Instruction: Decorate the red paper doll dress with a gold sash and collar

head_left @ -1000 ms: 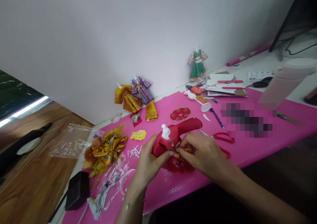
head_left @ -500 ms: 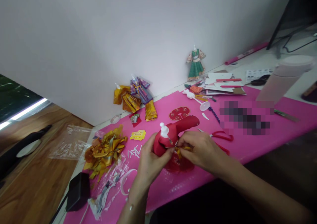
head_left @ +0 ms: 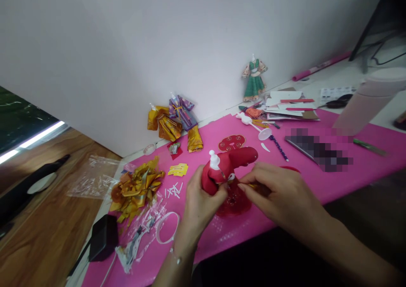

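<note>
A pale wall (head_left: 190, 45) rises at the far side, above a pink-covered surface (head_left: 212, 132) on which most of the material lies. A pale bottle (head_left: 363, 105) stands at the far right, and a heap of gold scraps (head_left: 136, 189) lies to the left of the hands. At the near centre is the red doll (head_left: 221, 168), raised at a slant: its long axis runs from the white neck (head_left: 215, 163), far and left, to the skirt (head_left: 234, 204), near and right. The left hand (head_left: 201, 202) is the nearer, wrapped around the body, its fingers closed on it and the thumb across the front. The right hand (head_left: 279, 189) lies just right of the doll, which is thus to the left of its fingers; these are curled, their tips close together, with a gold piece (head_left: 260, 189) gripped between them. Whether the tips touch the skirt cannot be told. One sleeve (head_left: 245, 155) reaches right, beyond the right hand; a flat red collar (head_left: 231, 143) lies farther off. Smallest, a white piece (head_left: 231, 177) shows at the waist, between the hands.
</note>
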A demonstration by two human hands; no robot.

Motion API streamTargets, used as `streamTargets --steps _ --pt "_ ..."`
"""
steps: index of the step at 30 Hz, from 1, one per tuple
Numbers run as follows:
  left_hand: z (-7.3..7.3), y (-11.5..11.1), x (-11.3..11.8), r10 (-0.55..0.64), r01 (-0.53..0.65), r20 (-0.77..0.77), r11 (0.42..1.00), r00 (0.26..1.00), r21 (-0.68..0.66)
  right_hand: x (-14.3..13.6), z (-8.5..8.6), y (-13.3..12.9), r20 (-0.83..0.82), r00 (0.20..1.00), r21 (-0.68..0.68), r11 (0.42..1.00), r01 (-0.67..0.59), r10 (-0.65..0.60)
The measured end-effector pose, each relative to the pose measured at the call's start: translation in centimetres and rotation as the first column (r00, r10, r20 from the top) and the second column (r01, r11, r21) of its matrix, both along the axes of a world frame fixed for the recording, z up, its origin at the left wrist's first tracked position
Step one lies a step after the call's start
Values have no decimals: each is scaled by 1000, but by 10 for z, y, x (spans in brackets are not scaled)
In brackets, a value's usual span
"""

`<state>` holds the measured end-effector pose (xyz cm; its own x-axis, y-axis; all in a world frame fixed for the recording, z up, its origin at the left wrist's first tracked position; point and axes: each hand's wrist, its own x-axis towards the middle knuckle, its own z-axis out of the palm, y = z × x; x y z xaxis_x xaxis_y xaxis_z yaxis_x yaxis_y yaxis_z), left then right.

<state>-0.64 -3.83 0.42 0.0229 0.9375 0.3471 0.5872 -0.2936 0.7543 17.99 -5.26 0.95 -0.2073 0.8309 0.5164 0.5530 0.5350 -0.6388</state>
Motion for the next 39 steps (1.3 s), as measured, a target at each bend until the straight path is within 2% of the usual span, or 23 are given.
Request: streamTargets --steps 10,15,20,31,36,39 --pt "4 0 5 33 -33 -1 999 999 7 -19 -21 -18 -91 995 80 995 54 -46" --pt "6 0 6 57 -56 -32 998 998 27 -31 -32 -24 -61 994 172 980 99 -89" --pt "6 0 7 64 -63 -48 998 997 25 -35 -34 -25 7 995 260 961 94 -99" --pt "6 1 5 8 -6 37 999 999 -31 -35 -38 -27 64 995 257 965 54 -73" --pt "8 1 7 4 8 124 996 992 -90 -37 -38 -27 -16 999 270 962 45 -42" --pt "9 1 7 11 5 137 993 990 -116 -35 -37 -27 -125 992 194 981 29 -4"
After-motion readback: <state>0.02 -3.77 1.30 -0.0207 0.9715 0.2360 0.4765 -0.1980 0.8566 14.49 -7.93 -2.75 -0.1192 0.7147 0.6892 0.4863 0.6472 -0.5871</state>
